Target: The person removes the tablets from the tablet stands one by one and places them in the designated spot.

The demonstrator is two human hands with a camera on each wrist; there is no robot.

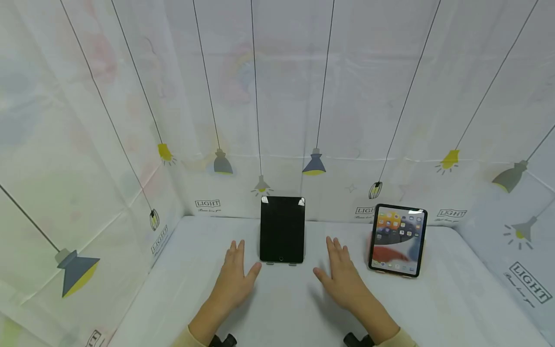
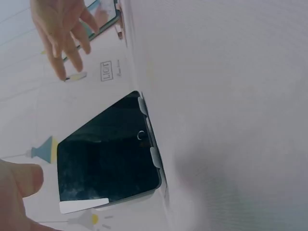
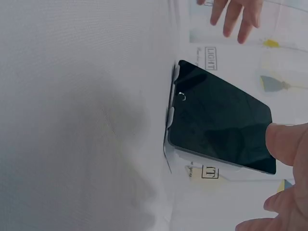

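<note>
A tablet with a dark screen (image 1: 282,229) leans upright on a small stand at the back middle of the white table. My left hand (image 1: 234,279) is held in front of it to the left, fingers straight and thumb apart, holding nothing. On the other side, my right hand (image 1: 345,279) mirrors it, fingers extended, also without anything in its grasp. In the left wrist view the dark tablet (image 2: 108,149) shows its round home button and two stand clips. The right wrist view shows the same tablet (image 3: 224,120) beyond my thumb. Neither hand visibly grips it.
A second tablet (image 1: 398,240), lit with app icons, stands tilted on a stand to the right. Behind the white table (image 1: 286,308) hangs a pale curtain (image 1: 277,106) printed with lamps. Black wrist bands (image 1: 359,340) show at the bottom edge.
</note>
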